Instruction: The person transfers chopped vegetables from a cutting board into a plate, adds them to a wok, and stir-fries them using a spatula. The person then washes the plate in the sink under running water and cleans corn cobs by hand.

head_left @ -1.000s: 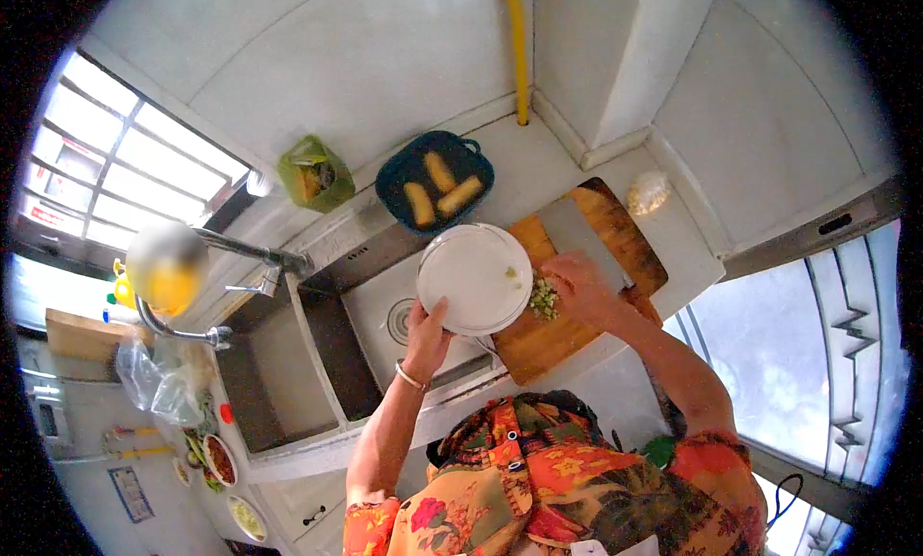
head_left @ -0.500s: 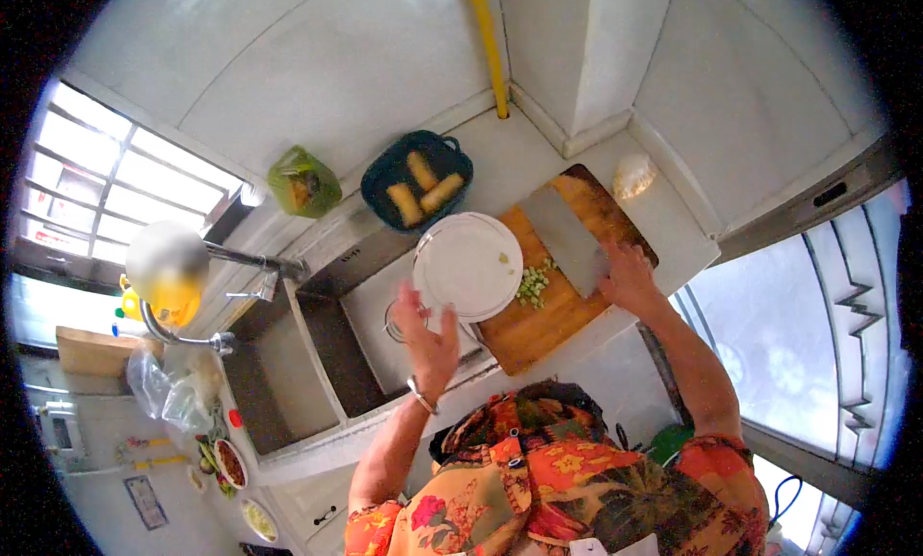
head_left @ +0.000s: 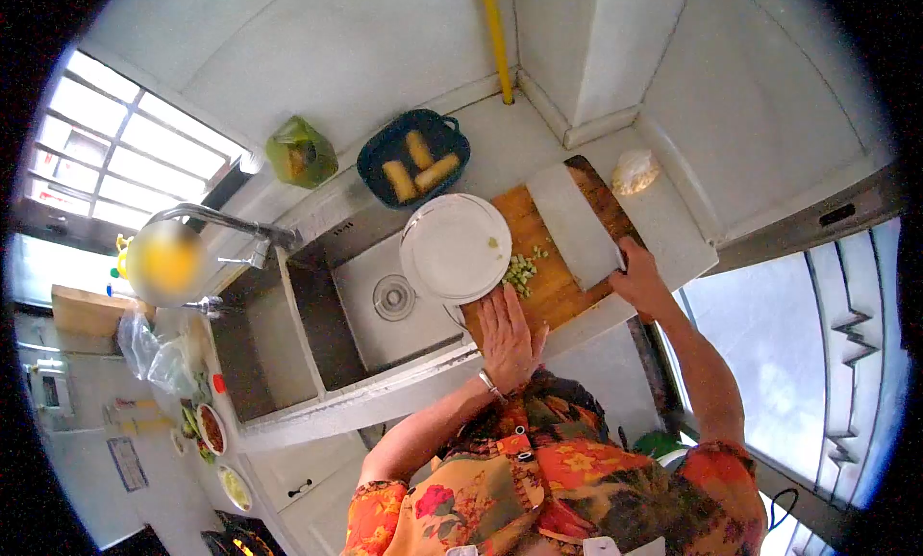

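My right hand (head_left: 638, 281) is closed round the handle of a cleaver (head_left: 569, 217), whose wide blade lies over the wooden cutting board (head_left: 558, 308). My left hand (head_left: 510, 342) reaches to the board's near left part with fingers stretched out, its fingertips beside a small heap of chopped green vegetable (head_left: 521, 271). I cannot tell whether it touches the pieces. A white plate (head_left: 454, 250) with a few green bits on it overlaps the board's left side and the sink's edge.
A double sink (head_left: 396, 327) lies left of the board, with a faucet (head_left: 221, 217) behind it. Behind the plate stands a dark basin (head_left: 377, 144) holding yellowish cylindrical pieces. A green bag (head_left: 300, 154) and a pale bagged item (head_left: 635, 171) sit near the wall.
My left hand has moved from over the sink rightward to the board beside the chopped pieces. My right hand has taken the cleaver's handle, and the view has shifted slightly.
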Motion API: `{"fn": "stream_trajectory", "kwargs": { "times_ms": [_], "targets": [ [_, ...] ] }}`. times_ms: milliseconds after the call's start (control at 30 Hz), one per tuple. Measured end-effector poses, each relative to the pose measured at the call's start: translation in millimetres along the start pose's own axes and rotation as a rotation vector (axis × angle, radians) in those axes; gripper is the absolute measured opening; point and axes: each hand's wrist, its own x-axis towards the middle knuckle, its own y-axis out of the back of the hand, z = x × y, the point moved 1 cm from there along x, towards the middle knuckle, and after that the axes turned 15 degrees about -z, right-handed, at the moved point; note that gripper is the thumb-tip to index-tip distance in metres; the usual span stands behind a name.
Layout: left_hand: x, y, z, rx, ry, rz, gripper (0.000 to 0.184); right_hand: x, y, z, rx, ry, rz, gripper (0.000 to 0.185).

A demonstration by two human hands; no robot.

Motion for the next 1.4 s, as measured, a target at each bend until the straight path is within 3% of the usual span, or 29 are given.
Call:
{"fn": "stream_trajectory", "kwargs": {
  "times_ms": [67,300,400,467,500,567,600,667,767,967,1133,1200,1333,1400],
  "targets": [
    [3,-8,0,0.016,0.032,0.021,0.083,-8,-10,24,0.016,0.025,0.133,0.031],
    [9,-15,6,0.008,0.091,0.103,0.081,-30,-3,12,0.230,-0.236,0.037,0.026],
    [0,-16,1,0.040,0.112,0.139,0.082,-22,-29,41,0.171,-0.206,0.073,0.030],
    [-4,-9,-2,0.035,0.111,0.132,0.084,-22,-40,48,-0.075,0.065,0.292,0.030],
    [-6,-5,-3,0.028,0.111,0.128,0.085,-26,-37,35,-0.082,0.057,0.288,0.030],
    [-5,-3,-4,0.002,0.123,0.109,0.086,-25,-24,5,0.277,-0.146,-0.003,0.030],
    [-4,-2,-5,-0.011,0.139,0.086,0.087,-21,-24,5,0.264,-0.146,-0.007,0.030],
    [-1,-3,-6,-0.012,0.149,0.111,0.087,-14,-27,7,0.159,0.073,0.054,0.031],
    [3,-1,0,0.011,0.188,0.150,0.086,-8,-22,-2,0.063,-0.062,-0.099,0.033],
    [25,-17,20,-0.065,0.265,0.262,0.082,-2,-25,20,0.024,0.085,-0.278,0.038],
    [50,-34,40,-0.043,0.337,0.367,0.079,4,-22,22,0.055,0.215,-0.323,0.042],
    [60,-40,47,-0.071,0.398,0.389,0.076,4,-26,28,0.029,0.293,-0.289,0.029],
    [74,-47,52,-0.109,0.424,0.428,0.073,4,-23,29,-0.002,0.383,-0.262,0.025],
    [79,-46,54,-0.082,0.456,0.413,0.071,-1,-12,19,0.246,0.120,-0.474,0.022]
  ]
}}
